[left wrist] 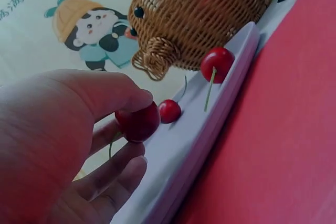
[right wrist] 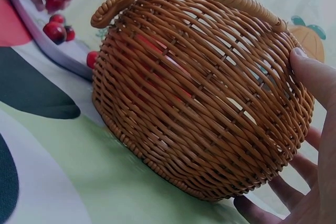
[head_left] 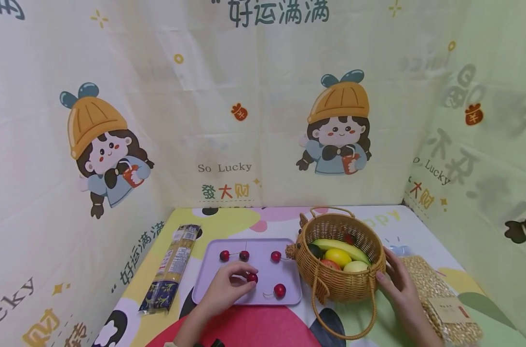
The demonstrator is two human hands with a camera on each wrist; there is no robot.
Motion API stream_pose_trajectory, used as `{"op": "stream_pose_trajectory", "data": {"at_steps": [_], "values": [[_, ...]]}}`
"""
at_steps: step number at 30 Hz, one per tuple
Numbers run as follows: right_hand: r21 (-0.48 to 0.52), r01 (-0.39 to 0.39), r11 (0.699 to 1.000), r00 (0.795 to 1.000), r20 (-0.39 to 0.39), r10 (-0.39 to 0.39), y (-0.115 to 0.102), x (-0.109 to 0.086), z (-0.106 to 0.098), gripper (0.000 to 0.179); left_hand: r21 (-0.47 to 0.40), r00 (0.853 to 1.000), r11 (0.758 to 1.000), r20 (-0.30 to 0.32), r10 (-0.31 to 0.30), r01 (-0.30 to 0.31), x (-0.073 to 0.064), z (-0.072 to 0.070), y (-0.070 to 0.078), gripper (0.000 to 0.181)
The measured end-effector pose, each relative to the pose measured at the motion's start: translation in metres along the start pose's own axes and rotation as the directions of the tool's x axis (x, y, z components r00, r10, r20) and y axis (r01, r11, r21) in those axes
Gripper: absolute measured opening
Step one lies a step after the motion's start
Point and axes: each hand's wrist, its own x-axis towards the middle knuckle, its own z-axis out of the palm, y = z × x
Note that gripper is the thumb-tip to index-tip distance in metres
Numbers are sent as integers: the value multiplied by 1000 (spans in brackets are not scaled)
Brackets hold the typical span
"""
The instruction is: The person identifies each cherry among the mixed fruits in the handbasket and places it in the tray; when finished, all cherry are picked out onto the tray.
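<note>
My left hand (head_left: 225, 284) pinches a dark red cherry (left wrist: 137, 123) between thumb and fingers, low over the lilac tray (head_left: 264, 265). Several other cherries with stems lie on the tray, one cherry (head_left: 279, 290) near its front right corner. Right of the tray stands a fish-shaped wicker basket (right wrist: 210, 98), its handle hanging down at the front. Inside are a banana (head_left: 351, 250), a lemon (head_left: 337, 258) and other fruit. My right hand (head_left: 401, 291) holds the basket's right side, thumb near the rim and fingers lower along the wall.
A pack of noodles (head_left: 173, 270) lies left of the tray. To the basket's right is a clear bag of pale grains or beans (head_left: 432, 284). Printed cloth walls (head_left: 263, 120) enclose the table's back and sides.
</note>
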Motion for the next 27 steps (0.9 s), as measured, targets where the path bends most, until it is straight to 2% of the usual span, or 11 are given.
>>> {"op": "stream_pose_trajectory", "data": {"at_steps": [10, 19, 27], "values": [[12, 14, 1000, 1000, 7, -14, 2, 1, -1, 70, 101, 1000, 995, 6, 18, -18, -2, 1, -11, 27], [-12, -24, 1000, 1000, 1, 24, 4, 1, -2, 70, 173, 1000, 985, -3, 15, -14, -7, 6, -13, 27], [-26, -25, 999, 1000, -5, 25, 5, 1, -1, 71, 236, 997, 971, -62, 52, -36, -6, 4, -13, 32]]}}
